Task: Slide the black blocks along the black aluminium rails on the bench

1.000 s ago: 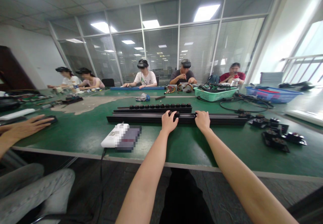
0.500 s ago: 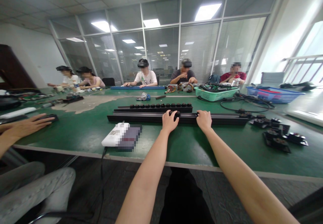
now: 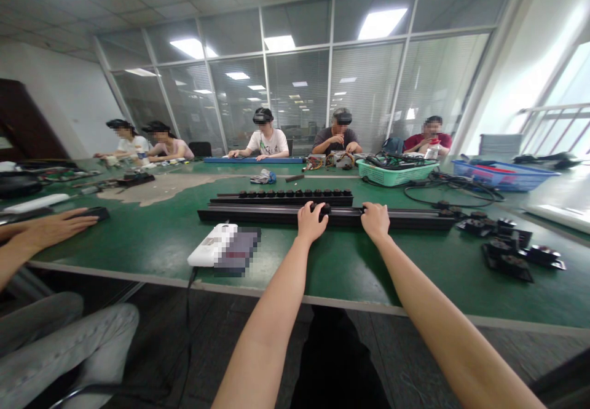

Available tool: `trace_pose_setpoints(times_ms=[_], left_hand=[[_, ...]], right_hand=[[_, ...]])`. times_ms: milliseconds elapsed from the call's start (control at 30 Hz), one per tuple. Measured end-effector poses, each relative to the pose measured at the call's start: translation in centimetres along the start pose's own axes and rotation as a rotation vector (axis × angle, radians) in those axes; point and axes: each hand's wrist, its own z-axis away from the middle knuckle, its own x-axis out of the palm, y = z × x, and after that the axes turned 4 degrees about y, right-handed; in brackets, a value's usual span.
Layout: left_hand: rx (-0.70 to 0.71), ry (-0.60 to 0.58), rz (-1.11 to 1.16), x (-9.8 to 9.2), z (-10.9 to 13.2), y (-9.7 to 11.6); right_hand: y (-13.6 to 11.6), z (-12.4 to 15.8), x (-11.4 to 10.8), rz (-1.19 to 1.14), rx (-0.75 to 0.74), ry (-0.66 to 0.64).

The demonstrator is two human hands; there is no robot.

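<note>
While both hands rest on the long black rail (image 3: pixel 405 219) lying across the green bench (image 3: pixel 276 267), the left hand (image 3: pixel 310 223) has its fingers (image 3: pixel 314 210) curled down and pressed together around a black knob (image 3: pixel 326 210) on the rail. The right hand (image 3: pixel 375 221) sits further along, with its fingers (image 3: pixel 375 210) bent over the rail's top; their tips are hidden, so I cannot tell whether they grip anything. Just behind lies a second rail (image 3: pixel 281 200) carrying a row of black knobs, close enough that an uneven lift or swing of the first rail could knock them. The rail's free end reaches past the right hand toward black brackets (image 3: pixel 507 261) and looped cables (image 3: pixel 454 197), where it could catch. In front sits a white box (image 3: pixel 209 246), partly blurred, its cable (image 3: pixel 190 286) dropping over the bench edge; a snag there could drag the box off. A co-worker's hand (image 3: pixel 50 227) lies well to the left, on a black object (image 3: pixel 98 213).
</note>
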Motion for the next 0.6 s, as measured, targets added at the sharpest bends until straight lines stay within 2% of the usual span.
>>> trace_pose_setpoints(times_ms=[600], left_hand=[[-0.010, 0.002, -0.009, 0.28, 0.01, -0.02]], right_hand=[[0.78, -0.35, 0.07, 0.025, 0.022, 0.005]])
